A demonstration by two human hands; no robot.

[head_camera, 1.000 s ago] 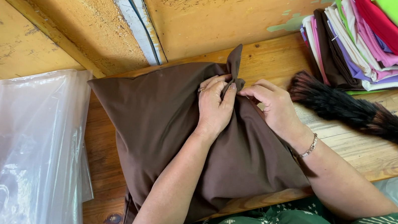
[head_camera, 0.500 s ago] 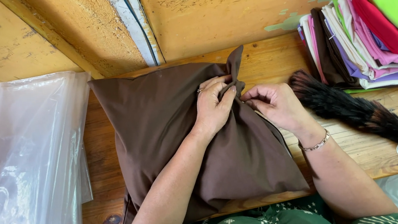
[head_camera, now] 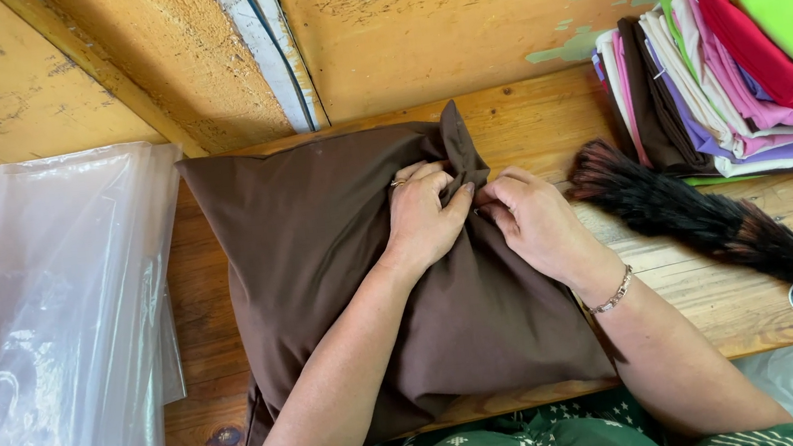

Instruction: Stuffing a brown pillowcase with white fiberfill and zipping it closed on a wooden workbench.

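Note:
A brown fabric pillow (head_camera: 320, 253) lies on a wooden bench (head_camera: 546, 124). My left hand (head_camera: 426, 214) presses on the right part of the pillow and pinches a fold of the brown cloth near its right edge. My right hand (head_camera: 537, 221) meets it from the right, fingertips gripping the same bunched fold. A loose corner of the cloth sticks up just above the two hands. A thin bracelet sits on my right wrist and a ring on my left hand.
A stack of clear plastic bags (head_camera: 36, 328) lies at the left. Folded fabrics in several colours (head_camera: 749, 59) are piled at the right. A dark bristly brush (head_camera: 719, 224) rests on the bench beside my right hand. A peeling yellow wall (head_camera: 392, 22) stands behind.
My right hand has slid left, closer to my left hand, and now grips the fold together with it. The pillow has stayed in place.

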